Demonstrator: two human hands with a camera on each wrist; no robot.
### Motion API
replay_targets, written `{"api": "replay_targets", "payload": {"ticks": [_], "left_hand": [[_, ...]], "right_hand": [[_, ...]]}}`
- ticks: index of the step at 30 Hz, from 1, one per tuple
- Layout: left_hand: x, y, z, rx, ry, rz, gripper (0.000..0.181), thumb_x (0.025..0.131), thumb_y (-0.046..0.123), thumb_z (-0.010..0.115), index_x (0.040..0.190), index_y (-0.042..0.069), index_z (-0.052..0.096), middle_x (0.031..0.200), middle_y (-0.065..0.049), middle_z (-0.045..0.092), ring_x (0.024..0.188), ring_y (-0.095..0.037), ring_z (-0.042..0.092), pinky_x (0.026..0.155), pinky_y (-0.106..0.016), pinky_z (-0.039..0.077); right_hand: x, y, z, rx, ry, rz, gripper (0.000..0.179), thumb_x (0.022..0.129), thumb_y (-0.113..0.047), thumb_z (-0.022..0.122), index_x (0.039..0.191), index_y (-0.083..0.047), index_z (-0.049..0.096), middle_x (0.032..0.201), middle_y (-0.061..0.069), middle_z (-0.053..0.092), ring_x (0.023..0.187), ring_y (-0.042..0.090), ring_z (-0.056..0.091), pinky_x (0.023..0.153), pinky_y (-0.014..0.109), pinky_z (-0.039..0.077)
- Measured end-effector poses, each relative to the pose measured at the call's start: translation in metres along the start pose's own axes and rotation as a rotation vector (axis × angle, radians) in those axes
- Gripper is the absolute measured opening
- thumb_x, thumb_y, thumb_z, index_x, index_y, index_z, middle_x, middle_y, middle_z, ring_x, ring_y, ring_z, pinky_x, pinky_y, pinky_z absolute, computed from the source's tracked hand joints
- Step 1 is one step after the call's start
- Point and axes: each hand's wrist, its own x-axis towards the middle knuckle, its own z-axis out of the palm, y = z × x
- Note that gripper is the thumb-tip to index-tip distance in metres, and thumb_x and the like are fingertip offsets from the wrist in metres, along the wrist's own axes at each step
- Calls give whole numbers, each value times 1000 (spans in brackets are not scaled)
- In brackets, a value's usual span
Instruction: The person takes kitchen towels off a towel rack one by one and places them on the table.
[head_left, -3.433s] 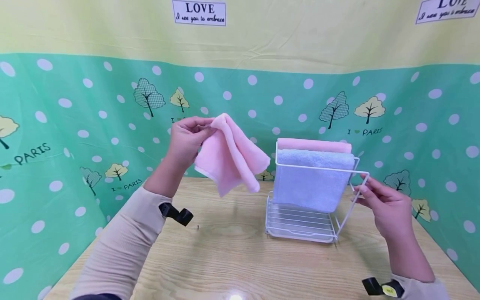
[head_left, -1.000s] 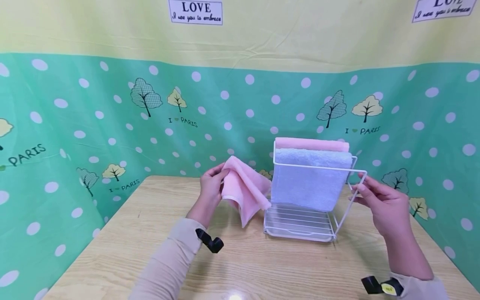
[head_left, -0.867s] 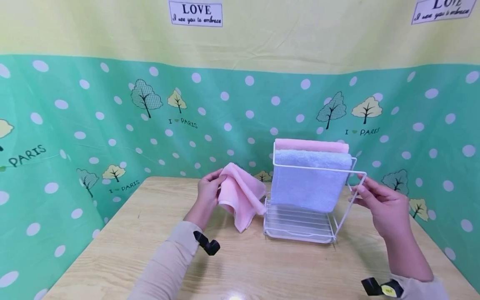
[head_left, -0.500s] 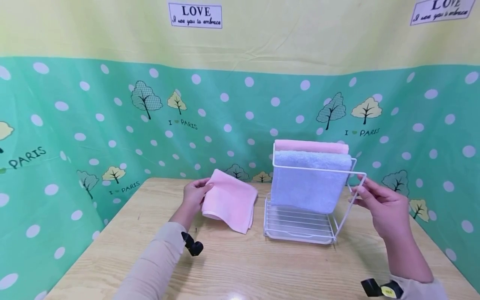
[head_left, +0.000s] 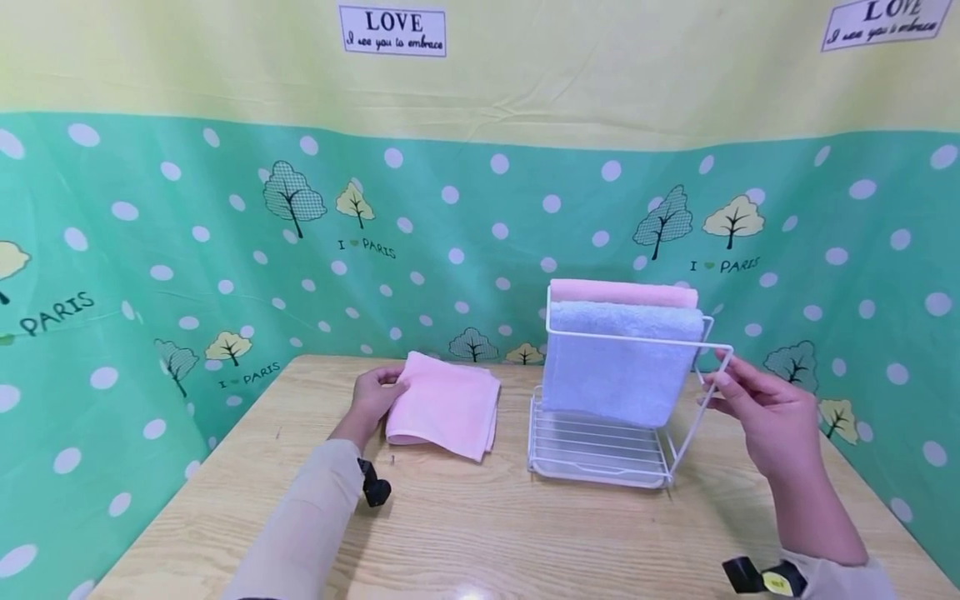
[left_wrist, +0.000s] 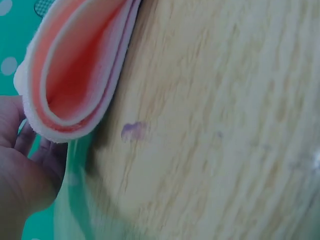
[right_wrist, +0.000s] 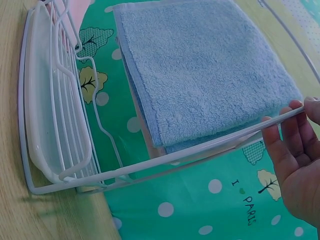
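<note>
A folded pink towel (head_left: 444, 408) lies on the table left of the rack, its left edge pinched by my left hand (head_left: 375, 397). In the left wrist view the pink towel (left_wrist: 75, 70) shows its layered folds looping round, with my left fingers at its edge. My right hand (head_left: 776, 417) grips the right side bar of a white wire rack (head_left: 701, 417). Over the rack hang a light blue towel (head_left: 618, 367) in front and another pink towel (head_left: 622, 292) behind. In the right wrist view my thumb and fingers close on the white bar (right_wrist: 220, 142).
The rack's base holds a wire grid over a white tray (head_left: 600, 475), standing on the wooden table (head_left: 480, 533). Behind and at both sides hangs a green and yellow printed curtain (head_left: 465, 208). A small dark mark (head_left: 392, 459) shows near the pink towel.
My left hand has brought the pink towel down from the air, leftward onto the table, where its folds now lie flatter. My right hand stays on the rack.
</note>
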Motion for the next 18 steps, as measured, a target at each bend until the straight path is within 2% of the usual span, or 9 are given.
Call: {"api": "replay_targets", "payload": {"ticks": [3,5,12,18], "left_hand": [[1,-4,-1,58,0,43,35,87,7,73,120,-1,66,111,-19,66,105,-30,60,81,-30,55],[1,-6,-3,66,-13,55,37,86,8,74,121,-1,65,111,-20,66,105,-31,61,81,-31,56],[-10,-9,-18,44,-110,-18,42,86,12,76,125,3,64,121,-17,61,101,-26,64,78,-30,57],[-17,-4,-36,90,-201,53,41,79,12,82,117,4,69,111,-15,66,96,-24,62,73,-28,56]], "right_hand": [[1,0,0,-3,-4,-1,39,91,-7,67,129,2,59,96,-2,74,82,10,70,69,24,57],[1,0,-1,-2,-4,4,39,91,-7,67,129,1,60,96,-2,74,83,10,70,70,24,57],[0,1,-2,-28,-3,22,39,91,-9,68,129,-2,61,99,-2,74,84,8,70,70,24,57],[1,2,-2,-29,-7,11,40,92,-9,67,130,-2,60,99,-2,74,85,10,70,70,24,56]]}}
